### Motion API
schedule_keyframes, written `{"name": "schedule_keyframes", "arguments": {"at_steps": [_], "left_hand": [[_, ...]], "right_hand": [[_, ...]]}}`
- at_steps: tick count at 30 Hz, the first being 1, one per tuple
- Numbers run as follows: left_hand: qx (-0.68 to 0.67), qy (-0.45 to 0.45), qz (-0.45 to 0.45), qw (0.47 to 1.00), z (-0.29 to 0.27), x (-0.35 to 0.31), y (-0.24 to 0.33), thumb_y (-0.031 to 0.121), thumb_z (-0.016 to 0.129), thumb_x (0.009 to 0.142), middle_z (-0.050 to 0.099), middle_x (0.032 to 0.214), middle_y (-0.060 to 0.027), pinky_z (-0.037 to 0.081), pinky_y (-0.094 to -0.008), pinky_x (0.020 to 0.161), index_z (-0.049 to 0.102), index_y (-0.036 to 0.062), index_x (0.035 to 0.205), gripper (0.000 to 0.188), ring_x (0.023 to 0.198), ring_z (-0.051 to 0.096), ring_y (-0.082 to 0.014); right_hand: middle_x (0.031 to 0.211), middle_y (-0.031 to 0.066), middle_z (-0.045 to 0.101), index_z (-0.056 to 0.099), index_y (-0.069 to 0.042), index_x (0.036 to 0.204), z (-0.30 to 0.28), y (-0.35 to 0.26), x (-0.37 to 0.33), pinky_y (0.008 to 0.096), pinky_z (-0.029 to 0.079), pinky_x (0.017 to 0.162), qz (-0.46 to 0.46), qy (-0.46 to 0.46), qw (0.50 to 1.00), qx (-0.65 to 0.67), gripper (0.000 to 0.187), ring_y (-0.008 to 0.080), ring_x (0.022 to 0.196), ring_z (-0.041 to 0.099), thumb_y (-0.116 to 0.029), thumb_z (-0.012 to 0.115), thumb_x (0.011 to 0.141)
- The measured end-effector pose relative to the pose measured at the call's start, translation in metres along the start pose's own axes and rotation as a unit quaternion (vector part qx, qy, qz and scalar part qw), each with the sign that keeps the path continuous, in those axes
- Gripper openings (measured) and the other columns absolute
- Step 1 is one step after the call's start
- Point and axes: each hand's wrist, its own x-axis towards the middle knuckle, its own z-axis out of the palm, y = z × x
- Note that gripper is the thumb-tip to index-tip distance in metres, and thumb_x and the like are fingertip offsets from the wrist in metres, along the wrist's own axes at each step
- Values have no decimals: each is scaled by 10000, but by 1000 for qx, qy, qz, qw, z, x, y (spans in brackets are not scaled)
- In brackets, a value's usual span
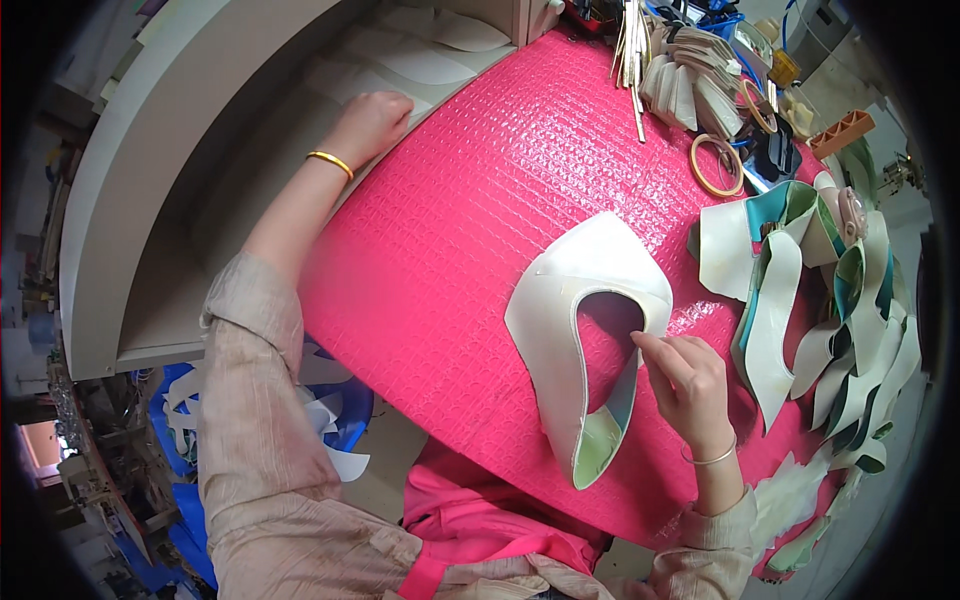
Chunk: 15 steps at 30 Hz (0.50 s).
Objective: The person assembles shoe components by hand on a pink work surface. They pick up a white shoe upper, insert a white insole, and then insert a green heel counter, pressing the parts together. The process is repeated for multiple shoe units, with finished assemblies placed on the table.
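Note:
A white shoe upper with a pale green and teal lining lies on the pink table cover, its opening facing up. My right hand is at the right rim of that opening, thumb and forefinger pinched on the edge. Up at the left, my left hand is closed at the mouth of a grey curved machine, over its light inner surface. Its fingertips are turned away, so anything in them is hidden. Flat white pieces lie inside the machine, just beyond that hand.
More white and green uppers are heaped along the table's right side. At the far right are a tape roll, a stack of pale strips and thin sticks. A blue basket with white scraps stands below the left edge.

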Motion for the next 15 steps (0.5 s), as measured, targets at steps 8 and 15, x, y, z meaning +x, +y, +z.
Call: {"name": "schedule_keyframes", "arguments": {"at_steps": [8, 15], "left_hand": [[-222, 172, -81, 956, 11, -6, -2, 189, 582, 806, 620, 768, -153, 479, -359, 651, 633, 16, 880, 194, 743, 606, -326], [-128, 268, -220, 929, 3, -1, 2, 164, 536, 835, 603, 730, -167, 450, -451, 592, 571, 68, 882, 113, 684, 570, -384]], "right_hand": [[647, 77, 559, 610, -39, 930, -7, -1, -10, 326, 439, 554, -1, 5, 1000, -10, 252, 219, 570, 553, 10, 612, 682], [661, 82, 569, 610, -41, 932, -17, -9, 2, 327, 441, 549, -13, -10, 1000, 17, 264, 235, 581, 558, 15, 614, 674]]}}
